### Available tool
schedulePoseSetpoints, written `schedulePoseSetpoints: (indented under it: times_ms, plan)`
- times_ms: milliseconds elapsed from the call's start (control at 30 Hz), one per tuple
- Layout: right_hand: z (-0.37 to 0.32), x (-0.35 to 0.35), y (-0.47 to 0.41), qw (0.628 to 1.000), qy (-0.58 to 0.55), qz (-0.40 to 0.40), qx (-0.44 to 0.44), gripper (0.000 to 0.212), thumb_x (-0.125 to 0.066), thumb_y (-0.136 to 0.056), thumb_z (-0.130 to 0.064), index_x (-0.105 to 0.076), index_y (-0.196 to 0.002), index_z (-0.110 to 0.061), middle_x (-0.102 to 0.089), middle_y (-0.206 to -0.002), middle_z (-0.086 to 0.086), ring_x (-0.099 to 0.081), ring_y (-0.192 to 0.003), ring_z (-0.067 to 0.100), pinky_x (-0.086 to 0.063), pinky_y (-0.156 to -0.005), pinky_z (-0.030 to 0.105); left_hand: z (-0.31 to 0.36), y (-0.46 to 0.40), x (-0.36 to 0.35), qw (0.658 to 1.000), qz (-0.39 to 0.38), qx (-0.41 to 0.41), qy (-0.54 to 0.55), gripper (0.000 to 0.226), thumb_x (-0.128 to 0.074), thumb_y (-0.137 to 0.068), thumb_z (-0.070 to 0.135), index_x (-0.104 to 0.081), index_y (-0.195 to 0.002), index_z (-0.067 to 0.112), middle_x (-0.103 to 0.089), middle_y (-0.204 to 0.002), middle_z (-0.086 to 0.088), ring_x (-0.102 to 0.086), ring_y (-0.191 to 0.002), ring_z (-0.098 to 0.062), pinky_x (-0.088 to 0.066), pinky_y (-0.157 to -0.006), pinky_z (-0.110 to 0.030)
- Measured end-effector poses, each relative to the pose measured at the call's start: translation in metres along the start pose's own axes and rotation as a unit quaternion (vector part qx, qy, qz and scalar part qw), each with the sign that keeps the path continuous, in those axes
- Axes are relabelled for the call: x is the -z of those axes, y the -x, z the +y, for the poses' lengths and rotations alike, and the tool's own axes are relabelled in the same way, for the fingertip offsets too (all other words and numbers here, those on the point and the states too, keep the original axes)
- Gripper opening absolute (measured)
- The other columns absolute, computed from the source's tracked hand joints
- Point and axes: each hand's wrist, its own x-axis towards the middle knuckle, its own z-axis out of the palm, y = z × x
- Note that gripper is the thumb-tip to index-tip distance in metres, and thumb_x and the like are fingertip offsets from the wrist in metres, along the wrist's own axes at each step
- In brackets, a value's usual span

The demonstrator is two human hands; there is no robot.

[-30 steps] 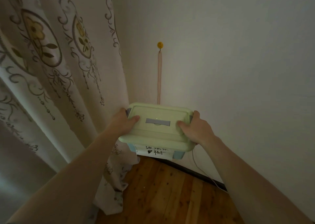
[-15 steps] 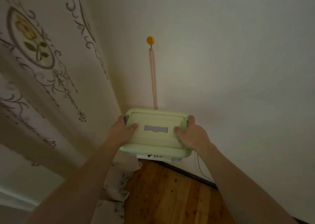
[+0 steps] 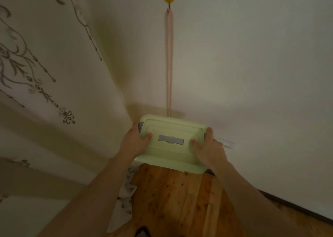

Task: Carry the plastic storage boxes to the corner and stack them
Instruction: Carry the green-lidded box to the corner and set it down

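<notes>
Head view, from left to right: a patterned curtain point(image 3: 45, 85) hangs down the left side, closing off the corner, and beside it the left hand point(image 3: 134, 144) grips the short end of the pale green storage box point(image 3: 173, 143), thumb laid across the lid and fingers curled under out of sight. The box sits level, low over the wooden floor point(image 3: 180, 200) and tight against the wall point(image 3: 252, 74), likely so it lands square. The right hand point(image 3: 209, 149) clasps the opposite end the same way, which balances the load.

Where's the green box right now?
In the head view, the green box sits centre frame in the corner, held between left hand and right hand, under the pink strap.
</notes>
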Motion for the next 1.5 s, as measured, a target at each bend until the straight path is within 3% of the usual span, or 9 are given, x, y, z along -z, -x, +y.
schedulePoseSetpoints:
  times_ms: [133, 400, 533, 767, 867, 1033, 1133, 1333, 1500]
  plan:
    - [0.009, -0.036, -0.017, 0.999, -0.016, -0.007, -0.031, 0.072, -0.047, -0.093, -0.057, -0.009, -0.147, -0.029, -0.06, -0.116, 0.01, -0.057, -0.083, 0.028, -0.045, -0.068, 0.035, -0.029, -0.024, -0.02, 1.0, -0.025, -0.016, 0.003, 0.065, -0.06, -0.092, 0.046, -0.036, -0.143, 0.015, -0.054, -0.135, -0.006, -0.055, -0.117, -0.027, -0.047, -0.095, -0.041]
    - [0.04, -0.12, -0.05, 0.997, 0.006, -0.006, -0.071, 0.07, -0.046, -0.096, -0.057, -0.008, -0.147, -0.028, -0.06, -0.105, 0.005, -0.059, -0.08, 0.025, -0.046, -0.065, 0.034, -0.098, -0.072, -0.082, 0.998, -0.066, -0.025, 0.001, 0.063, -0.062, -0.091, 0.044, -0.037, -0.142, 0.017, -0.055, -0.133, -0.005, -0.055, -0.115, -0.026, -0.044, -0.088, -0.034]
    - [0.071, -0.168, -0.075, 0.998, 0.007, -0.003, -0.065, 0.069, -0.046, -0.095, -0.058, -0.009, -0.145, -0.029, -0.061, -0.103, 0.006, -0.061, -0.079, 0.025, -0.047, -0.064, 0.035, -0.135, -0.092, -0.128, 0.997, -0.075, -0.007, 0.003, 0.066, -0.062, -0.091, 0.045, -0.034, -0.144, 0.018, -0.053, -0.136, -0.005, -0.054, -0.118, -0.027, -0.046, -0.095, -0.039]
    - [0.137, -0.263, -0.12, 0.997, 0.005, -0.017, -0.069, 0.071, -0.046, -0.096, -0.056, -0.005, -0.147, -0.029, -0.06, -0.115, 0.01, -0.054, -0.083, 0.024, -0.045, -0.071, 0.034, -0.212, -0.122, -0.226, 0.997, -0.082, -0.002, 0.004, 0.066, -0.061, -0.091, 0.045, -0.034, -0.145, 0.019, -0.054, -0.134, -0.004, -0.055, -0.116, -0.025, -0.044, -0.088, -0.033]
    - [0.163, -0.303, -0.138, 0.997, 0.005, -0.023, -0.069, 0.074, -0.047, -0.096, -0.055, -0.003, -0.15, -0.029, -0.059, -0.12, 0.009, -0.058, -0.088, 0.025, -0.05, -0.072, 0.036, -0.244, -0.137, -0.267, 0.996, -0.09, 0.007, 0.011, 0.066, -0.062, -0.09, 0.046, -0.034, -0.145, 0.02, -0.053, -0.135, -0.003, -0.054, -0.116, -0.024, -0.046, -0.093, -0.037]
    - [0.205, -0.37, -0.172, 0.998, 0.024, -0.011, -0.065, 0.075, -0.046, -0.095, -0.056, -0.006, -0.15, -0.024, -0.062, -0.115, 0.011, -0.061, -0.085, 0.026, -0.055, -0.073, 0.039, -0.295, -0.162, -0.333, 0.995, -0.096, 0.013, 0.008, 0.062, -0.061, -0.091, 0.045, -0.036, -0.142, 0.02, -0.053, -0.133, -0.004, -0.054, -0.116, -0.024, -0.045, -0.092, -0.035]
    - [0.226, -0.402, -0.192, 0.997, 0.024, -0.017, -0.072, 0.078, -0.045, -0.095, -0.057, -0.004, -0.151, -0.024, -0.062, -0.119, 0.012, -0.065, -0.096, 0.031, -0.057, -0.08, 0.047, -0.319, -0.175, -0.365, 0.995, -0.097, 0.023, 0.01, 0.059, -0.06, -0.092, 0.044, -0.036, -0.14, 0.02, -0.053, -0.133, -0.004, -0.054, -0.115, -0.024, -0.047, -0.094, -0.04]
    - [0.262, -0.474, -0.227, 0.996, 0.017, -0.02, -0.088, 0.085, -0.046, -0.095, -0.058, 0.001, -0.156, -0.02, -0.062, -0.128, 0.015, -0.065, -0.103, 0.032, -0.052, -0.08, 0.038, -0.366, -0.202, -0.423, 0.995, -0.096, 0.032, -0.001, 0.062, -0.06, -0.093, 0.04, -0.032, -0.144, 0.019, -0.05, -0.138, -0.006, -0.053, -0.12, -0.028, -0.046, -0.099, -0.043]
    - [0.287, -0.519, -0.249, 0.994, -0.01, -0.03, -0.1, 0.088, -0.047, -0.095, -0.058, 0.003, -0.157, -0.021, -0.054, -0.139, 0.017, -0.061, -0.113, 0.034, -0.052, -0.089, 0.043, -0.402, -0.222, -0.465, 0.995, -0.097, 0.033, -0.004, 0.067, -0.059, -0.093, 0.04, -0.027, -0.147, 0.017, -0.045, -0.144, -0.009, -0.049, -0.125, -0.031, -0.043, -0.102, -0.042]
